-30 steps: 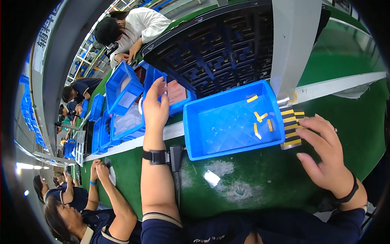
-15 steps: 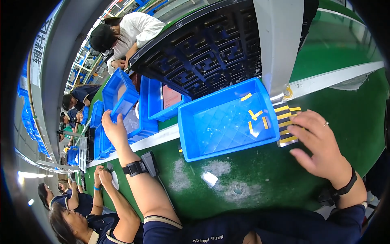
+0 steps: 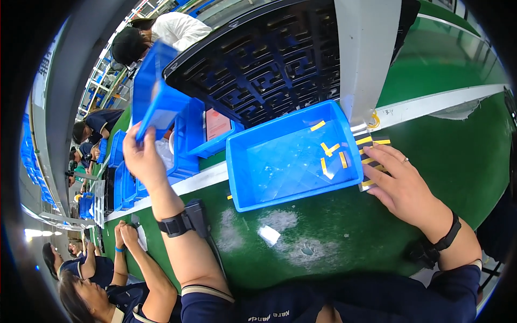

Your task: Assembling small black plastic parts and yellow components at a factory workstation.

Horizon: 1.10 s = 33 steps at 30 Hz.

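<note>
My left hand (image 3: 142, 156) is closed on the near edge of a small blue bin (image 3: 164, 121), which is raised and tilted above other bins at the left. The bin looks smeared by motion. Beside the right wall of a shallow blue tray (image 3: 293, 201), my right hand (image 3: 398, 185) lies with fingers stretched over a sheet with black and yellow strips (image 3: 367, 152). Its fingertips touch the sheet and hide part of it. Several short yellow strips (image 3: 343, 160) lie on the tray's floor.
Behind the tray stand a black ribbed plastic panel (image 3: 264, 59) and a grey post (image 3: 366, 54). More blue bins (image 3: 186, 161) line the left. A small white piece (image 3: 269, 235) lies on the green table (image 3: 344, 264). Co-workers sit at the left; another person (image 3: 180, 29) is beyond the panel.
My left hand has taken hold of the blue bin and the bin has lifted and tilted. My right hand has moved left onto the striped sheet. The whole view has shifted slightly.
</note>
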Each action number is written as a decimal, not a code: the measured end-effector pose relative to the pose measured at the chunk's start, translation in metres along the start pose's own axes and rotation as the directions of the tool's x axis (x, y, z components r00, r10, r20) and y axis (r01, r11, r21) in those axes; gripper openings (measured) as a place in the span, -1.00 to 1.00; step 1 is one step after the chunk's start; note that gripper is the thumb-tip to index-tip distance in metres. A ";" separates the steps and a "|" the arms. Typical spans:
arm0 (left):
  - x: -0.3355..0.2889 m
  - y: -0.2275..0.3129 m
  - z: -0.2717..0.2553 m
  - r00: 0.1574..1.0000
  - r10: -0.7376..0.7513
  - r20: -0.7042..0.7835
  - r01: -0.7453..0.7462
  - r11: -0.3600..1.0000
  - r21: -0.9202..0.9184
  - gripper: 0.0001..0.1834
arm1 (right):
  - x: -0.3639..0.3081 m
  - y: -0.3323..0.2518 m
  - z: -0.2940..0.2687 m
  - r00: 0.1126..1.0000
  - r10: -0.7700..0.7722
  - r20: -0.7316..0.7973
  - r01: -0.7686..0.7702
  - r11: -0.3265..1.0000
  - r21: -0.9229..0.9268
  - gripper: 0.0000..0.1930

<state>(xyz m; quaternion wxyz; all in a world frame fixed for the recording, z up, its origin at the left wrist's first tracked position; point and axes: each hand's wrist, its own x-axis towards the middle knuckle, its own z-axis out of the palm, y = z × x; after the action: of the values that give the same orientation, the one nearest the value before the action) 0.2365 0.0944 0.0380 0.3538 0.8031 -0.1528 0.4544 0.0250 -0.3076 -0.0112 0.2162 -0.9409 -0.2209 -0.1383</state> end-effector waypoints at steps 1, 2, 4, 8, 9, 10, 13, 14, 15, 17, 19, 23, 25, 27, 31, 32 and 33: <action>-0.005 0.004 0.007 0.999 -0.043 0.026 0.045 0.992 -0.118 -0.80 | 0.001 0.001 0.001 1.000 -0.014 -0.010 0.014 1.000 0.015 -0.49; -0.009 0.008 0.013 0.996 -0.077 0.054 0.083 0.990 -0.117 -0.79 | 0.001 0.002 0.002 1.000 -0.014 -0.012 0.014 1.000 0.016 -0.50; -0.017 0.013 0.025 0.990 -0.079 0.119 0.090 0.992 -0.088 -0.78 | 0.002 0.003 0.004 0.999 -0.025 -0.035 0.026 0.999 0.034 -0.50; -0.029 0.017 0.036 0.974 -0.112 0.198 0.106 0.994 0.040 -0.76 | 0.003 0.003 0.007 0.999 0.005 -0.041 -0.003 0.999 0.050 -0.49; -0.030 0.018 0.037 0.968 -0.115 0.222 0.104 0.993 0.058 -0.76 | 0.003 0.003 0.007 0.999 -0.009 -0.054 0.012 0.998 0.060 -0.49; -0.032 0.020 0.038 0.966 -0.121 0.230 0.095 0.988 0.122 -0.76 | 0.003 0.003 0.007 0.999 -0.007 -0.052 0.010 0.998 0.054 -0.49; -0.032 0.026 0.037 0.962 -0.103 0.253 0.046 0.974 0.221 -0.77 | 0.003 0.003 0.007 0.999 -0.008 -0.050 0.011 0.999 0.050 -0.49; -0.032 0.029 0.035 0.951 -0.133 0.279 0.065 0.969 0.238 -0.80 | 0.003 0.003 0.006 0.998 -0.011 -0.054 0.013 0.999 0.048 -0.49; -0.031 0.032 0.033 0.957 -0.116 0.266 0.049 0.967 0.248 -0.80 | 0.004 0.003 0.006 0.998 -0.014 -0.056 0.016 0.999 0.047 -0.49; -0.029 0.040 0.029 0.937 -0.112 0.331 -0.014 0.935 0.355 -0.81 | 0.004 0.001 0.005 0.999 0.006 -0.046 -0.005 1.000 0.017 -0.48; -0.027 0.047 0.021 0.904 -0.166 0.395 -0.024 0.901 0.434 -0.82 | 0.004 0.000 0.005 0.999 0.001 -0.052 0.000 0.999 0.032 -0.47; -0.024 0.057 0.011 0.870 -0.106 0.482 -0.164 0.858 0.486 -0.83 | 0.003 -0.002 0.004 0.996 0.039 -0.083 -0.038 0.999 0.015 -0.43; -0.023 0.059 0.005 0.860 -0.114 0.496 -0.182 0.841 0.510 -0.82 | 0.002 -0.002 0.004 0.997 0.025 -0.073 -0.024 1.000 0.014 -0.41; -0.021 0.058 0.002 0.844 -0.140 0.517 -0.185 0.829 0.528 -0.81 | 0.002 -0.002 0.004 0.998 0.019 -0.065 -0.018 1.000 0.009 -0.40; -0.019 0.057 -0.001 0.820 -0.101 0.564 -0.255 0.817 0.517 -0.77 | 0.003 -0.002 0.004 0.998 0.001 -0.055 -0.002 1.000 -0.001 -0.36; -0.019 0.059 -0.001 0.808 -0.119 0.577 -0.249 0.818 0.519 -0.75 | 0.003 -0.002 0.005 0.998 0.001 -0.065 -0.001 1.000 -0.006 -0.34; -0.020 0.061 -0.002 0.814 -0.135 0.566 -0.242 0.806 0.540 -0.75 | 0.003 -0.003 0.005 0.999 -0.010 -0.053 0.010 1.000 -0.008 -0.34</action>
<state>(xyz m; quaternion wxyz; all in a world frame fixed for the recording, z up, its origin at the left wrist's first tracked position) 0.1902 0.0518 0.0483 0.0099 0.9663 -0.1281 0.2229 0.0273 -0.3018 -0.0129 0.2177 -0.9366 -0.2192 -0.1653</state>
